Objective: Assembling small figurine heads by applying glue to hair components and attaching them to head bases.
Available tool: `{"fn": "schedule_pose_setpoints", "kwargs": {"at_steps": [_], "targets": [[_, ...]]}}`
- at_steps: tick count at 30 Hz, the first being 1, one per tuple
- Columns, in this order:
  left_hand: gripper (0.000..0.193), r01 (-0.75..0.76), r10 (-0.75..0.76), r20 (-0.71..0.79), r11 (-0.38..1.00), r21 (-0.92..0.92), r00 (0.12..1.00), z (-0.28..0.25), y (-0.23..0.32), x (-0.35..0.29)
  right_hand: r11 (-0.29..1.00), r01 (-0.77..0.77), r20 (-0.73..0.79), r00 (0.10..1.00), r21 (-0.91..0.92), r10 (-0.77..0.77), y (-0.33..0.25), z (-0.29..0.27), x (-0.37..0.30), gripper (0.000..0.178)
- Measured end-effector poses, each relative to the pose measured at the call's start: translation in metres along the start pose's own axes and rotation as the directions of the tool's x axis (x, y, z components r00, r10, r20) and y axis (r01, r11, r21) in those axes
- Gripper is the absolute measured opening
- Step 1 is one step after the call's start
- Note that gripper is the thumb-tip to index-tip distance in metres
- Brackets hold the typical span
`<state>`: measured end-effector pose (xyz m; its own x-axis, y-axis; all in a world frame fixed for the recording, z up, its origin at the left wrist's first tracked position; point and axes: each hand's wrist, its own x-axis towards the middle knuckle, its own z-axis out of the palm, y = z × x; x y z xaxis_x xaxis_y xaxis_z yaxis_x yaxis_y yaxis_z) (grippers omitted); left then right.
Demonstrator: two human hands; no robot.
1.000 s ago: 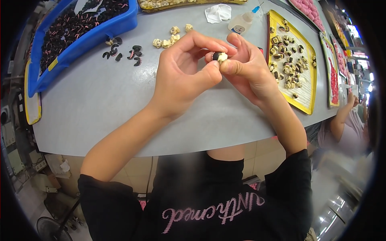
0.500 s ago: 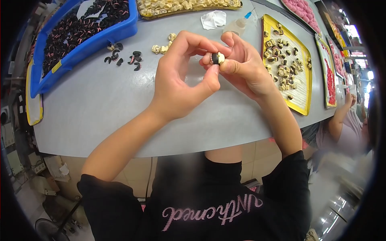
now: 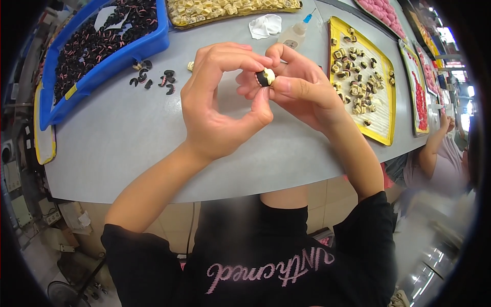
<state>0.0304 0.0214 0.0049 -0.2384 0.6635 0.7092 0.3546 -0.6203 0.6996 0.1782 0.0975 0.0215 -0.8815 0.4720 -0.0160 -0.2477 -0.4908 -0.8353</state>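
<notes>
Both my hands meet over the grey table around a small cream piece with a curved black part with a pink edge (image 3: 264, 78). My left hand (image 3: 209, 102) is closed, thumb tip and fingertips pinching at the black side. From the other side my right hand (image 3: 307, 92) is closed on the cream side, its thumb pressed against it. Fingers cover part of the piece. Several loose black curved pieces (image 3: 170, 79) lie left of my left hand. Just past its knuckles, a cream piece (image 3: 190, 66) shows partly.
A blue bin (image 3: 120, 57) of black-and-pink pieces stands at far left. A tray of cream pieces (image 3: 232, 7) sits at the back, near a white tissue (image 3: 265, 26) and a needle-tipped bottle (image 3: 292, 38). The yellow tray (image 3: 390, 115) at right holds assembled pieces. Another person (image 3: 434, 158) sits far right.
Both hands have shifted slightly left with the piece. It has turned a little, showing more of the pink edge. My left hand now covers most of the loose cream pieces behind it.
</notes>
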Motion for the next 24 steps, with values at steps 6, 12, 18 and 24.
{"fn": "schedule_pose_setpoints", "kwargs": {"at_steps": [6,12,18,24], "targets": [[0.032,-0.094,0.095,-0.002,0.993,0.076,0.996,0.001,-0.007,0.001,0.999,0.045,-0.033,0.998,-0.014,-0.045,-0.003,0.000,-0.002,0.030],[0.027,0.028,-0.026,-0.033,0.998,0.049,0.999,-0.001,-0.007,-0.001,0.938,0.249,-0.127,0.950,-0.242,-0.285,0.002,0.001,0.004,0.033],[0.022,0.086,-0.076,-0.074,0.985,0.151,0.994,0.000,-0.008,-0.001,0.555,0.480,0.056,0.788,-0.679,-0.613,0.011,-0.003,0.010,0.036],[0.022,0.040,-0.019,-0.068,0.946,0.320,0.997,-0.001,-0.004,-0.001,0.334,0.535,0.174,0.690,-0.776,-0.702,0.012,-0.005,0.009,0.036]]}}
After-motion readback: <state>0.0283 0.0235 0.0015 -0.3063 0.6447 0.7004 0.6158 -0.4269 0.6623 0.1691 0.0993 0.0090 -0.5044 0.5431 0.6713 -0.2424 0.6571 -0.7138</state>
